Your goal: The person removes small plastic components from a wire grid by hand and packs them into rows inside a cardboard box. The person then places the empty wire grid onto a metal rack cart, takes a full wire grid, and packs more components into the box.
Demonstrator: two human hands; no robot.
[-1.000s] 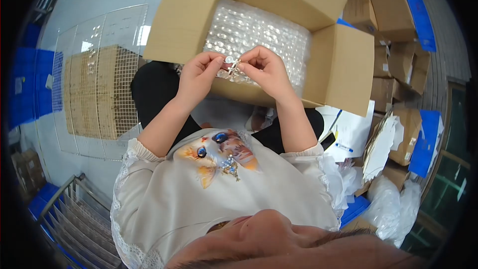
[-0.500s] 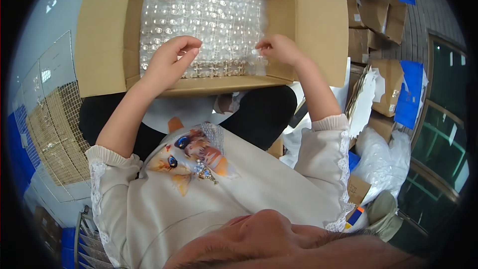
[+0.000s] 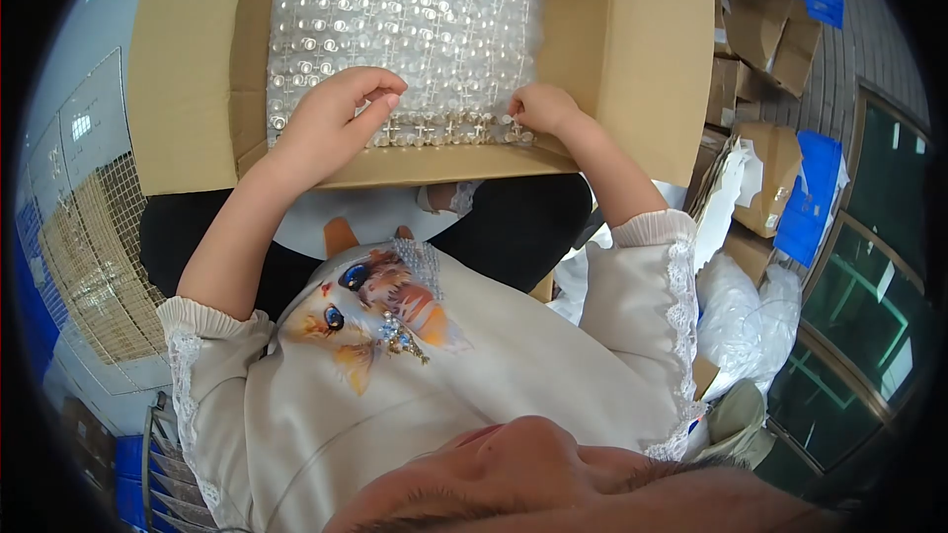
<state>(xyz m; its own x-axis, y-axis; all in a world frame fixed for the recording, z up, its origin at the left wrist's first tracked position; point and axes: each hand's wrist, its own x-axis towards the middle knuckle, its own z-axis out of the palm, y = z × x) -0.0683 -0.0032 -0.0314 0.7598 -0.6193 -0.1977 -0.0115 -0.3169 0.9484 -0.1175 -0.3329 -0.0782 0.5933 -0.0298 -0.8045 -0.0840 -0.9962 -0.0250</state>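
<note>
An open cardboard box point(image 3: 642, 69) sits before me. Inside lie rows of small shiny metal pieces point(image 3: 434, 130), with cross-shaped parts at the near edge. Clear plastic with round bubbles point(image 3: 395, 20) overlies or encloses the farther rows; which one I cannot tell. My left hand point(image 3: 341, 118) hovers over the near left part of these rows, fingers curved and thumb apart, nothing between them. At the near right corner, my right hand point(image 3: 545, 109) pinches with its fingertips against the rows. A small pale bit shows at those fingertips, too small to name.
Stacked cardboard boxes point(image 3: 765, 163) with blue sheets stand at the right. Below them are clear plastic bags point(image 3: 750, 321). A wire grid point(image 3: 99, 257) leans at the left. The box's near wall lies by my legs point(image 3: 523, 222).
My right hand has come down onto the near right corner of the rows, its fingertips now closed there. The left hand stays nearly in place. The view has shifted slightly.
</note>
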